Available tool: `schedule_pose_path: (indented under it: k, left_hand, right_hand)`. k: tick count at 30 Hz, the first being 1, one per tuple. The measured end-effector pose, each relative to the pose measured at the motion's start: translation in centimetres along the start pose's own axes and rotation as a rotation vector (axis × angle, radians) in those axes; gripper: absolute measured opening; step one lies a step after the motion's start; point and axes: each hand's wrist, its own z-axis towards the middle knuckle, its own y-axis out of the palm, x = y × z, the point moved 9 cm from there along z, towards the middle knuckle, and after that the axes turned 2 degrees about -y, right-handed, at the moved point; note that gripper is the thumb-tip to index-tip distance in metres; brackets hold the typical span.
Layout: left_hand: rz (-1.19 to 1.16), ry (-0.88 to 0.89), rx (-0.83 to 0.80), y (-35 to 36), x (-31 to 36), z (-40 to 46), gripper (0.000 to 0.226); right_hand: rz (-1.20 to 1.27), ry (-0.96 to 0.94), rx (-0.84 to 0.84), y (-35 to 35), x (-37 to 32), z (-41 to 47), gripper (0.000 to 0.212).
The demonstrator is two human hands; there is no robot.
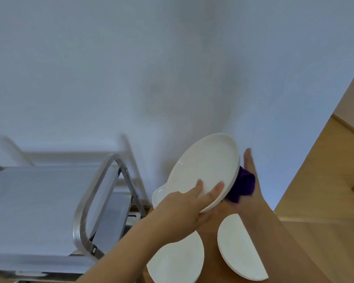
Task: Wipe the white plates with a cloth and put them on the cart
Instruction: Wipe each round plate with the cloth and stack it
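My left hand [184, 203] grips the near rim of a round white plate [204, 166], held tilted in the air, with two fingers lying on its upper face. Behind the plate my right hand [251, 180] presses a purple cloth [243, 184] against its underside; one straight finger shows past the rim. Another white dish [157, 195] peeks out just below the held plate at its left. Two more white plates lie on the wooden table: one [178, 260] under my left forearm, one [237, 248] between my arms. The metal cart [39, 211] stands at the left, with a bare grey top shelf.
The cart's bent metal handle [98, 186] rises next to my left arm. A pale wall fills the background. The wooden table [211, 227] carries the plates, and a wooden surface [325, 180] runs along the right side.
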Motion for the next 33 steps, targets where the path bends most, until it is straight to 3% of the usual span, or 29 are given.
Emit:
schedule_pose_path:
  k: [1, 3, 7, 10, 13, 15, 16, 17, 19, 20, 22, 25, 30, 33]
  left_hand:
    - [0.086, 0.008, -0.026, 0.2, -0.3, -0.1, 0.074]
    - [0.214, 0.015, -0.053, 0.4, -1.3, -0.1, 0.073]
    - [0.492, 0.040, -0.095, 0.8, -2.8, 0.1, 0.070]
    - [0.513, 0.026, -0.065, 0.8, -4.7, 0.1, 0.073]
    - [0.054, -0.126, 0.256, -2.3, -7.6, -1.2, 0.085]
    - [-0.468, -0.384, 0.552, -3.6, -11.1, -2.7, 0.092]
    - [-0.805, -0.546, 0.616, -2.4, -13.0, -3.3, 0.090]
    - [-1.182, -0.673, 0.591, -0.2, -14.0, -3.3, 0.082]
    - [-1.846, -0.689, 0.357, 3.9, -13.0, -2.1, 0.059]
    - [-2.024, -0.642, 0.291, 4.6, -12.3, -2.0, 0.050]
    - [-2.169, -0.545, 0.302, 5.1, -12.1, -2.0, 0.042]
    - [-2.168, -0.486, 0.397, 5.8, -12.0, -1.9, 0.042]
    - [-1.849, -0.546, 0.484, 5.9, -10.7, -1.5, 0.055]
    - [-1.697, -0.468, 0.469, 5.4, -8.7, -0.7, 0.051]
  right_hand:
    - [-0.007, 0.043, -0.060, 0.4, 0.0, -0.3, 0.085]
    - [-0.046, 0.073, -0.089, 0.0, 0.1, -0.5, 0.073]
    - [-0.186, 0.057, 0.014, -1.8, 0.0, -0.8, 0.040]
    - [-0.311, 0.020, 0.165, -3.7, -0.1, -0.9, 0.043]
    - [-0.434, -0.013, 0.273, -5.2, -0.4, -1.4, 0.038]
    - [-0.417, -0.031, 0.273, -5.9, -0.3, -1.5, 0.035]
    - [-0.398, -0.044, 0.250, -6.0, -0.2, -1.6, 0.033]
    - [-0.390, -0.057, 0.221, -5.8, -0.1, -1.6, 0.031]
    - [-0.411, -0.072, 0.173, -5.5, 0.3, -1.5, 0.031]
    - [-0.443, -0.082, 0.178, -5.6, 0.3, -1.3, 0.030]
    - [-0.627, -0.148, 0.299, -6.6, -0.4, -1.0, 0.019]
    - [-0.950, -0.442, 0.516, -7.2, -3.6, -1.3, 0.031]
    - [-1.280, -0.777, 0.505, -2.3, -2.9, -0.5, 0.038]
    - [-1.596, -0.800, 0.489, 0.8, 1.0, 0.7, 0.038]
